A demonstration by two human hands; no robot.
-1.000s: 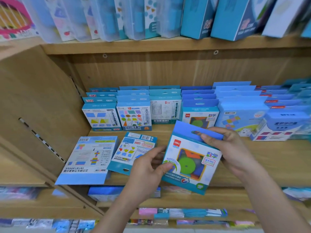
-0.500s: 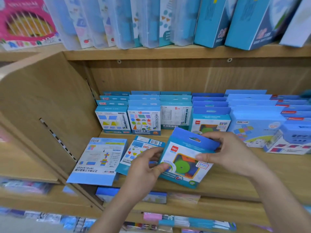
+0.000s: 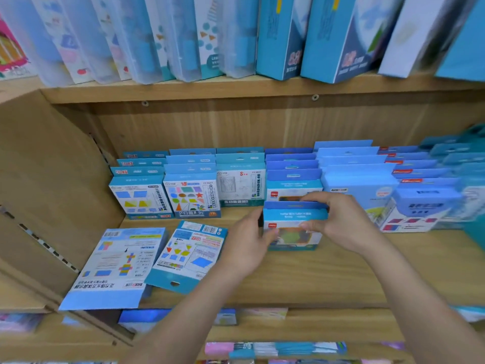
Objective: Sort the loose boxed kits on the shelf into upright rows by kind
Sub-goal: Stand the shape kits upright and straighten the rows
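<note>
Moved up from the shelf [image 3: 315,274] edge, the boxed kit [image 3: 292,228] now stands upright before its matching row [image 3: 291,177] — left hand [image 3: 246,245] and right hand [image 3: 338,222] both pinching it — a hasty release could tip it forward.

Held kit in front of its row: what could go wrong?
The held kit, gripped by left hand and right hand, fronts its row with nothing before it; released leaning, it may topple forward. The left forearm passes beside the small flat kit, and the large flat kit overhangs the shelf edge; a nudge might drop either.
</note>
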